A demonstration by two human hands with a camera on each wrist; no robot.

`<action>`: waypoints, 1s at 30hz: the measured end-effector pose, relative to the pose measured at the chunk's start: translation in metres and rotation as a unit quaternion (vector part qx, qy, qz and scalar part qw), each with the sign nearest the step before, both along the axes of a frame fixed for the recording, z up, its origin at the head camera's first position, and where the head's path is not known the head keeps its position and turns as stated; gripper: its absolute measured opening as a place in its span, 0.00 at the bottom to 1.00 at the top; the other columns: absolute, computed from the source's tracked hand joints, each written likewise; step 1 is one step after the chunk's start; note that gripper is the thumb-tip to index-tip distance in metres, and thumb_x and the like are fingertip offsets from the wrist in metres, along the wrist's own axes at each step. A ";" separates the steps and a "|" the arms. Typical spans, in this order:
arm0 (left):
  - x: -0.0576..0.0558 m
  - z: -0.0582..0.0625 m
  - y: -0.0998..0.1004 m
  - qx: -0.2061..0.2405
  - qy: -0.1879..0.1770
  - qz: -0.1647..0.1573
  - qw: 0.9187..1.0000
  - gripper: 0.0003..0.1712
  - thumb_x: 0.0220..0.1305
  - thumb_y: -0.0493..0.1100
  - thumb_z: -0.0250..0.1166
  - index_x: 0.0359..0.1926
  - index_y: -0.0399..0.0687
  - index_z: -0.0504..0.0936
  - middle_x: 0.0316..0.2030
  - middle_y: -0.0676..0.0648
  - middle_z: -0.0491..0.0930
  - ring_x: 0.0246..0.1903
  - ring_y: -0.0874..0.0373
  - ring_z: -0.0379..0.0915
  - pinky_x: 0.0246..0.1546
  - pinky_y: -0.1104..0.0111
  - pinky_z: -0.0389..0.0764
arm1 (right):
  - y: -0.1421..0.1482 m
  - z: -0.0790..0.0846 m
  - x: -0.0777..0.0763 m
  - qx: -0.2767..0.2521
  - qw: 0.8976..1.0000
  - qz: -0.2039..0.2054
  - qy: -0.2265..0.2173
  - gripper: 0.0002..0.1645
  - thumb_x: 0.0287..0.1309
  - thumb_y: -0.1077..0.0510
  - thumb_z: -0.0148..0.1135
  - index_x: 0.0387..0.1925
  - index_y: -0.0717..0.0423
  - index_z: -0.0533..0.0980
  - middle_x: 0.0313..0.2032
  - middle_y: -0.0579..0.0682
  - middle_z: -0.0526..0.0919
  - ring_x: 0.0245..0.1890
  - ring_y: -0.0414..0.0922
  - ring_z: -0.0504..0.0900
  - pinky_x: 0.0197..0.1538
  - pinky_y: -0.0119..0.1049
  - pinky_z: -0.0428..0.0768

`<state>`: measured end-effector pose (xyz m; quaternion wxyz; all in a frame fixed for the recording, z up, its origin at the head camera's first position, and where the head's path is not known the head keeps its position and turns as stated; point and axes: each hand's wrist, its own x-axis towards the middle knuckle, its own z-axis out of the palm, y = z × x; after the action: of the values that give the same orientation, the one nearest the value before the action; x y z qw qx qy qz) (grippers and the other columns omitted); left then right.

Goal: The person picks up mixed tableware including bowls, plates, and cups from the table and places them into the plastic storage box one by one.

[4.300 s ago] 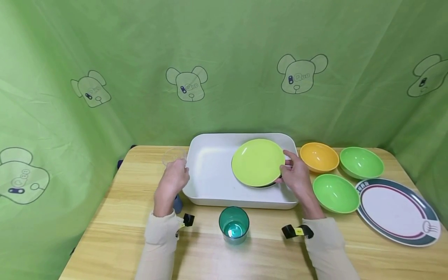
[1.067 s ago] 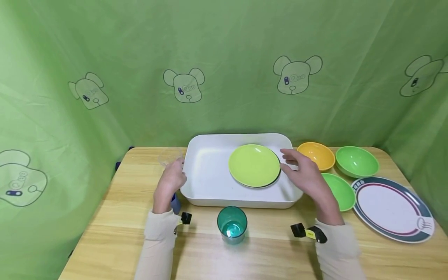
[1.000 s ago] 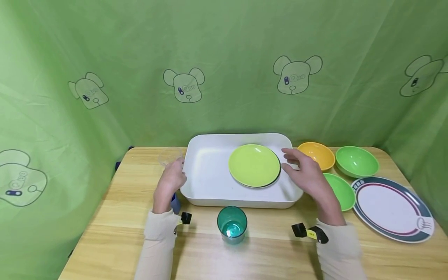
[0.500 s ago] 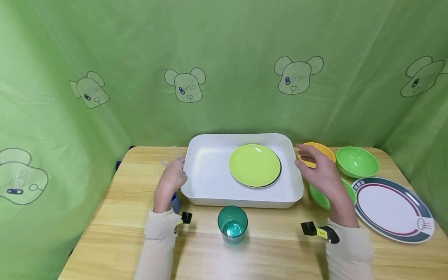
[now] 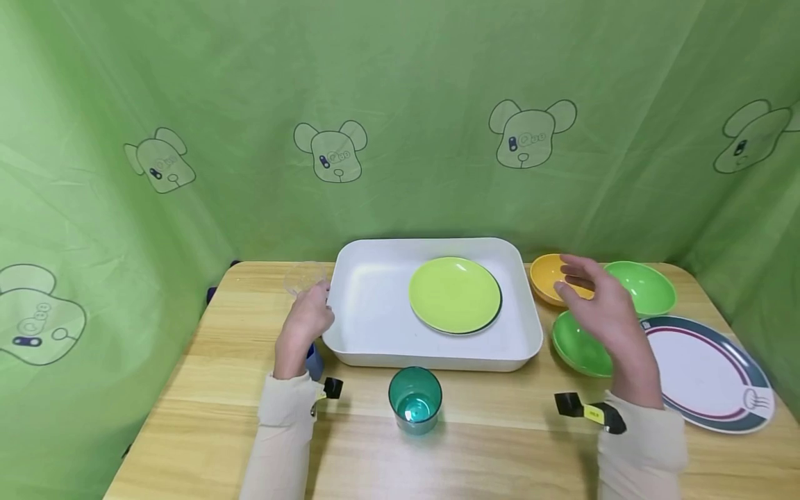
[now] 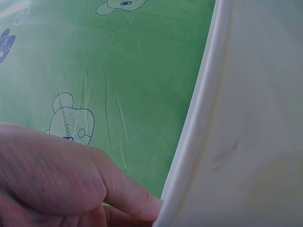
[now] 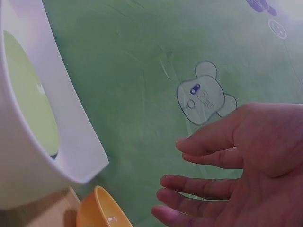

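Observation:
At the left rim of a white tray (image 5: 375,333), my left hand (image 5: 305,316) holds the edge; the left wrist view has the thumb (image 6: 137,201) against the outer side of the rim, the other fingertips hidden. Inside the tray, right of its middle, lies a yellow-green plate (image 5: 455,295) with a dark-edged plate showing just beneath it. My right hand (image 5: 600,302) is held above the bowls with fingers apart and nothing in it. It overlaps an orange bowl (image 5: 548,278) and a green bowl (image 5: 581,347) in the head view; a second green bowl (image 5: 646,288) is behind it.
A teal cup (image 5: 415,401) stands in front of the tray. Left of the tray is a clear glass (image 5: 304,276), and a blue object (image 5: 314,363) is partly hidden by the left wrist. A large oval plate (image 5: 703,371) lies at right. Green curtain (image 5: 425,139) encloses the wooden table.
My right hand let go of the yellow-green plate, which now lies flat in the tray, and moved right over the bowls. The left hand stays at the tray's rim.

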<state>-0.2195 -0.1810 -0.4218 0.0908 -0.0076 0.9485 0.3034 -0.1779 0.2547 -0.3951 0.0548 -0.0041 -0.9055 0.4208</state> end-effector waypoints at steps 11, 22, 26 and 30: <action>0.000 0.002 -0.001 -0.005 -0.003 -0.007 1.000 0.27 0.71 0.26 0.51 0.70 0.28 0.66 0.61 0.28 0.75 0.55 0.38 0.78 0.50 0.53 0.85 | 0.030 -0.002 0.006 -0.012 0.999 -0.034 -0.010 0.36 0.77 0.51 0.51 0.78 0.62 0.57 0.70 0.71 0.66 0.67 0.72 0.64 0.63 0.71 0.67; 0.000 0.000 0.000 -0.003 -0.004 -0.003 1.000 0.28 0.72 0.26 0.51 0.71 0.30 0.66 0.62 0.30 0.76 0.55 0.38 0.78 0.49 0.55 0.86 | 0.058 -0.008 0.013 -0.009 0.994 -0.102 -0.031 0.39 0.76 0.47 0.50 0.79 0.59 0.55 0.71 0.72 0.63 0.69 0.72 0.62 0.65 0.71 0.64; 0.000 0.000 0.000 -0.007 -0.003 -0.004 1.000 0.28 0.72 0.26 0.51 0.71 0.30 0.66 0.62 0.30 0.75 0.54 0.39 0.79 0.47 0.56 0.86 | 0.069 -0.010 0.016 -0.002 0.992 -0.117 -0.036 0.39 0.76 0.48 0.49 0.79 0.61 0.54 0.72 0.74 0.62 0.69 0.73 0.61 0.66 0.70 0.63; 0.000 0.001 -0.001 -0.006 -0.005 -0.003 1.000 0.29 0.72 0.26 0.51 0.72 0.31 0.66 0.63 0.29 0.75 0.54 0.39 0.79 0.46 0.56 0.86 | 0.080 -0.011 0.020 -0.015 0.990 -0.130 -0.048 0.39 0.77 0.49 0.49 0.79 0.61 0.52 0.73 0.73 0.59 0.70 0.73 0.59 0.68 0.70 0.61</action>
<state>-0.2193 -0.1817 -0.4211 0.0960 -0.0065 0.9499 0.2973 -0.1578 0.3351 -0.4059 0.0659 -0.1430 -0.8923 0.4232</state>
